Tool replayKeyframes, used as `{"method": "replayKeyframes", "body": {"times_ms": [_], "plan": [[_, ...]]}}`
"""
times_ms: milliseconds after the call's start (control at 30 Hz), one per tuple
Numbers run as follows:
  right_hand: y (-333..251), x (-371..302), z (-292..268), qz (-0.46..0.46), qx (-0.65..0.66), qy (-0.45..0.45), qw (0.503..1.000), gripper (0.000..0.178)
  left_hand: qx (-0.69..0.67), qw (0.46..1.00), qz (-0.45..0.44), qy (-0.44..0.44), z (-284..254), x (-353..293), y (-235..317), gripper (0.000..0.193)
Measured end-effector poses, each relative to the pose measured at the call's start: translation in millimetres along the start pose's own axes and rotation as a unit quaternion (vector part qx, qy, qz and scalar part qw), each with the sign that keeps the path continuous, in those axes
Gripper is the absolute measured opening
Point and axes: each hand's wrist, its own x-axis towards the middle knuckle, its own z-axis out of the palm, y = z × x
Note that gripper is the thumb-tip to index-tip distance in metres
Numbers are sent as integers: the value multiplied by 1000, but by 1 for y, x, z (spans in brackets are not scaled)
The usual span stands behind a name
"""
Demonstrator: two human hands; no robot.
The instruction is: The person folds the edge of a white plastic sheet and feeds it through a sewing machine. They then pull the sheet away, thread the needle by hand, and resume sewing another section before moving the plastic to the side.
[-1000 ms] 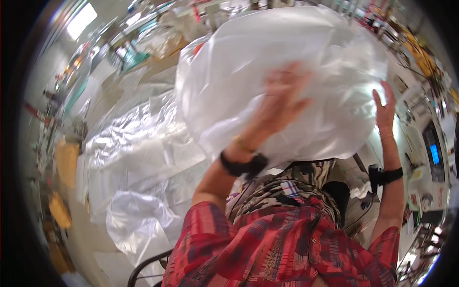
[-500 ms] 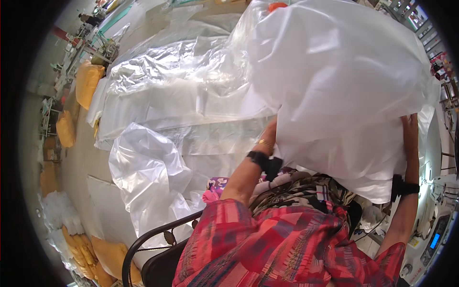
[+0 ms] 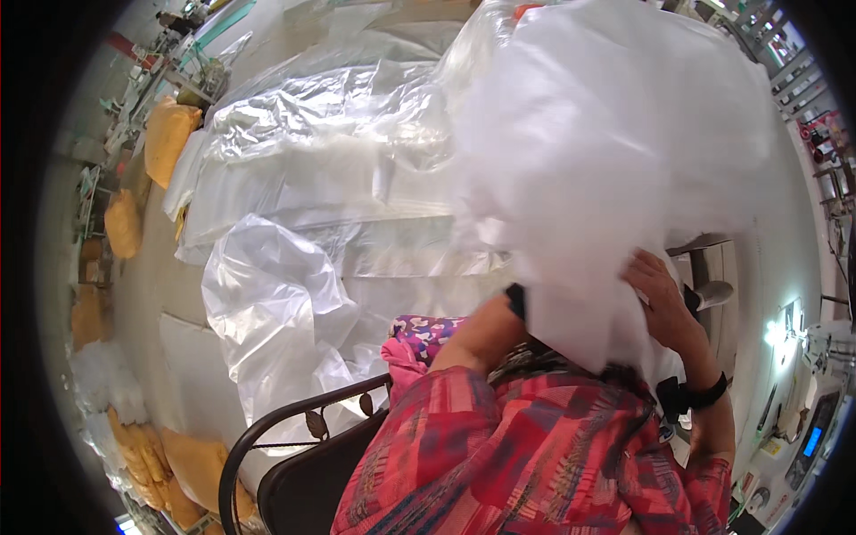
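A large translucent white plastic sheet (image 3: 571,178) billows up in front of me, blurred by motion, its lower end hanging over my lap. My right hand (image 3: 658,299) is at the sheet's right edge, its bent fingers closed on the film. The sheet covers my left hand; only the left forearm (image 3: 481,334) and part of a black wrist strap show beside it. A second black strap (image 3: 691,397) is round my right wrist.
Stacked clear plastic film (image 3: 330,178) lies ahead to the left, with a crumpled plastic heap (image 3: 272,303) nearer. A dark metal chair rail (image 3: 294,419) is at my left. Yellow sacks (image 3: 168,138) line the left side; a white machine with a lit display (image 3: 811,441) stands at right.
My right hand has moved left and inward with the sheet's right edge, baring floor there. My left hand has gone behind the sheet, whose lower end is drawn in narrower.
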Motion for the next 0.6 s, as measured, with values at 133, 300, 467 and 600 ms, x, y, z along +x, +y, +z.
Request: {"method": "replayKeyframes", "body": {"times_ms": [133, 300, 467, 600], "plan": [[-27, -7, -48, 59, 3, 106, 993, 40, 24, 999, -45, 3, 43, 65, -216, 52], [30, -58, -88, 99, 26, 326, 940, 30, 60, 998, -31, 18, 66, 51, -452, 50], [86, -110, -104, 164, -17, 418, 893, 31, 76, 997, -22, 15, 108, -103, -544, 48], [106, -114, -83, 222, -114, 391, 886, 35, 119, 988, -95, -25, 104, -136, -572, 47]]}}
